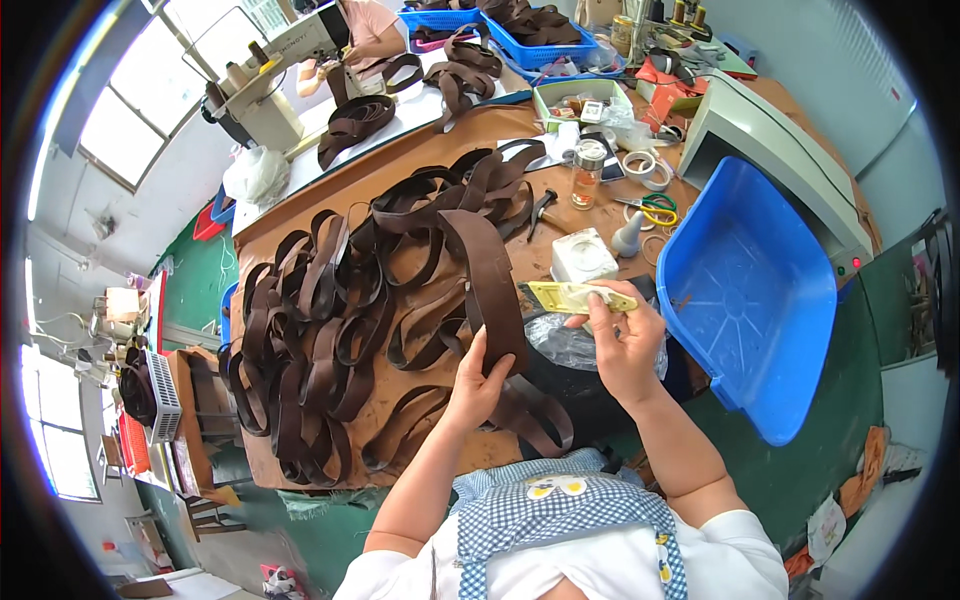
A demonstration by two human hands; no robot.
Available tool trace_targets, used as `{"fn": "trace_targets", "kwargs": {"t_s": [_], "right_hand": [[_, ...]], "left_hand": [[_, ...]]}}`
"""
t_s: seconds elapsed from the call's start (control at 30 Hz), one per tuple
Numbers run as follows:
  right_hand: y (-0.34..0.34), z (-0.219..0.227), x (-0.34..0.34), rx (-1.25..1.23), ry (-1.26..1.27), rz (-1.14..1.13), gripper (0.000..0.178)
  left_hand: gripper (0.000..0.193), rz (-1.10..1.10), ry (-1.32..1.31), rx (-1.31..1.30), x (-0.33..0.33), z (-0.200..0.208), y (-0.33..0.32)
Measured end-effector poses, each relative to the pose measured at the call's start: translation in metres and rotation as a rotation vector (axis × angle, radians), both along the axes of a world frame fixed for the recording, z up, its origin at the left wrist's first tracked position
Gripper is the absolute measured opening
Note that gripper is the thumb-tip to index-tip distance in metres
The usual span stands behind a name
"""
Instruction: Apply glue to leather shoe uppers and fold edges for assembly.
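My left hand grips the lower end of a wide dark brown strap, which rises in a curve above the table. In my right hand is a flat yellow tool, pinched between thumb and fingers, its exact kind unclear. The tool's darker end points left toward the strap, with a small gap between them. Many similar brown strap loops lie heaped on the brown table to the left. Just beyond the tool sits a white block-shaped container.
A blue plastic bin stands tilted at the right. Near it lie yellow-handled scissors, a cone-tipped bottle, a glass jar and tape rolls. At the back, another person sits by a sewing machine.
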State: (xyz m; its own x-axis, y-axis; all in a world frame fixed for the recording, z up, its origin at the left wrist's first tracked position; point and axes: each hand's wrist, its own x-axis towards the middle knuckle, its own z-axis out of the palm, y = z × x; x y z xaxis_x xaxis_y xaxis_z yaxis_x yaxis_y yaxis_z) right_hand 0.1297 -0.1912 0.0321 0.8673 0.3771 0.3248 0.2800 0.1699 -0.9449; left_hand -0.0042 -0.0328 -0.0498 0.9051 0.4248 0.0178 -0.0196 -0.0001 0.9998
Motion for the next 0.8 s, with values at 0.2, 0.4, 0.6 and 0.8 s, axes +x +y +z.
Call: {"fn": "trace_targets", "kwargs": {"t_s": [0.2,0.4,0.6,0.8], "right_hand": [[0.009,-0.003,0.004,-0.082,-0.183,-0.012,0.013],[0.005,-0.005,-0.008,-0.169,-0.239,0.021,0.011],[-0.016,-0.019,-0.028,-0.26,-0.376,0.06,0.012],[-0.045,-0.022,-0.041,-0.275,-0.485,0.087,0.02]], "left_hand": [[0.056,0.008,0.01,0.144,-0.002,-0.005,-0.001],[0.056,0.016,0.016,0.158,-0.003,0.004,-0.001],[0.058,0.028,-0.042,-0.224,0.005,0.015,-0.002],[0.052,0.032,0.005,-0.706,0.013,0.031,0.002]]}}
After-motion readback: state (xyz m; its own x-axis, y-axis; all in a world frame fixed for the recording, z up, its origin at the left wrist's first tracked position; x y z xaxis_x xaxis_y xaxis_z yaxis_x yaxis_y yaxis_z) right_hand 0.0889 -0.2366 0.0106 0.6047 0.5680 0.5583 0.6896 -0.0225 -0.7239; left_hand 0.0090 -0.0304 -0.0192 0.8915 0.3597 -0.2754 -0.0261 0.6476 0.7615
